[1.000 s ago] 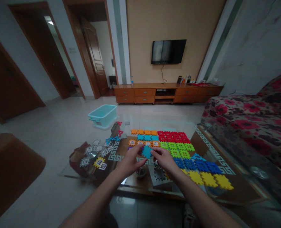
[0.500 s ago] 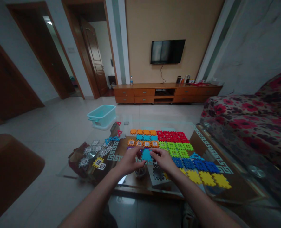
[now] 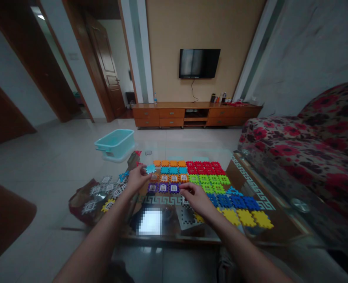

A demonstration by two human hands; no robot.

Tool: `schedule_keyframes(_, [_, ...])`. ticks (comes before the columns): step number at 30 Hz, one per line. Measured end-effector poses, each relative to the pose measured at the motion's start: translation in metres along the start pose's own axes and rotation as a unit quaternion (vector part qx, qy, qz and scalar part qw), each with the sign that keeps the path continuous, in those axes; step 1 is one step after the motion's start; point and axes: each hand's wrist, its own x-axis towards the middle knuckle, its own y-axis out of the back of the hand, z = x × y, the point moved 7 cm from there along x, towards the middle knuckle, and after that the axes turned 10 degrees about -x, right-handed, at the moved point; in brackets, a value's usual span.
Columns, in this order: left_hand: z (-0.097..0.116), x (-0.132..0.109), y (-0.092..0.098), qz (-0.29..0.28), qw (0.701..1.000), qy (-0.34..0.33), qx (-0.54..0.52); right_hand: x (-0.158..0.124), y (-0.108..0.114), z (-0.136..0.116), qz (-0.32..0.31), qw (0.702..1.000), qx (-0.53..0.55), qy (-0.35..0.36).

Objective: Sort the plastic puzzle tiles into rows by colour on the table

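Note:
My left hand (image 3: 137,180) is shut on a teal interlocking plastic tile (image 3: 151,169), held at its fingertips over the far left of the layout. My right hand (image 3: 196,197) rests with its fingers at the end of a row of purple window tiles (image 3: 163,188), and I see nothing held in it. Rows of orange tiles (image 3: 165,163), teal tiles (image 3: 173,170), red tiles (image 3: 203,168), green tiles (image 3: 209,181), blue tiles (image 3: 233,201) and yellow tiles (image 3: 241,217) lie interlocked on a glass coffee table (image 3: 250,181).
A dark bag (image 3: 82,208) holding white window tiles sits at the table's left end. A grey tile lies on a white sheet (image 3: 187,215). A pixelated bright patch (image 3: 150,222) lies near me. A turquoise plastic basket (image 3: 113,144) stands on the floor, and a floral sofa (image 3: 294,145) runs along the right.
The teal tile has moved up and left in my left hand, away from my right hand. The purple row now shows, and the whole view has shifted slightly.

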Motion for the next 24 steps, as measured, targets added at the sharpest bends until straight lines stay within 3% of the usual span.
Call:
schedule_keyframes(9, [-0.044, 0.041, -0.007, -0.066, 0.993, 0.036, 0.092, -0.002, -0.001, -0.008, -0.011, 1.000, -0.005, 0.004])
schedule_keyframes(14, [-0.049, 0.051, -0.022, -0.113, 0.988, 0.023, 0.103, -0.005, 0.001, -0.013, -0.013, 1.000, -0.008, -0.002])
schedule_keyframes(24, [-0.048, 0.056, -0.028, -0.129, 0.980, 0.041, 0.146, -0.005, 0.005, -0.013, -0.004, 1.000, -0.024, 0.010])
